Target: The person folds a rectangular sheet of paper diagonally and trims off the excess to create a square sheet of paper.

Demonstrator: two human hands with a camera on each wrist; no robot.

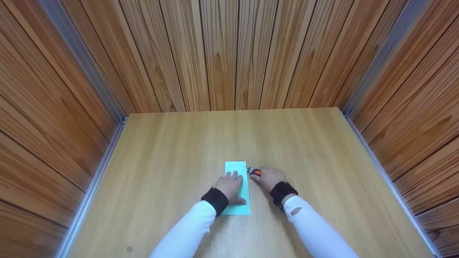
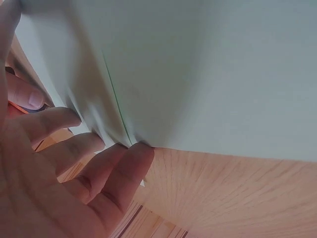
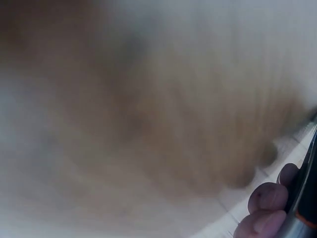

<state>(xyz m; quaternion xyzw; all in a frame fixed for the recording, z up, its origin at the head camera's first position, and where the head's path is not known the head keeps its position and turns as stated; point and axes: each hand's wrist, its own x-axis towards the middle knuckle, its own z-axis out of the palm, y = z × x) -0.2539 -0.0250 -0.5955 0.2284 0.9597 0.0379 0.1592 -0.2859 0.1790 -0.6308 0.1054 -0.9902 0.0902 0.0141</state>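
Note:
A turquoise sheet of paper (image 1: 235, 166), long and narrow, lies flat on the table with its long side pointing away from me. My left hand (image 1: 229, 186) presses down on it with fingers spread. In the left wrist view its fingertips touch the paper (image 2: 237, 74), where a thin green line runs between two pale areas. Just right of the sheet, my right hand (image 1: 272, 178) grips a utility knife (image 1: 254, 171) with an orange and black handle. The knife's front end is right at the paper's right edge. Fingers curl round the dark knife body (image 3: 303, 198) in the right wrist view.
The wooden table (image 1: 161, 161) has metal rails (image 1: 96, 179) along its sides. Plank walls (image 1: 218, 53) rise at the back, left and right. A small round mark (image 1: 129, 249) shows on the tabletop near the front left.

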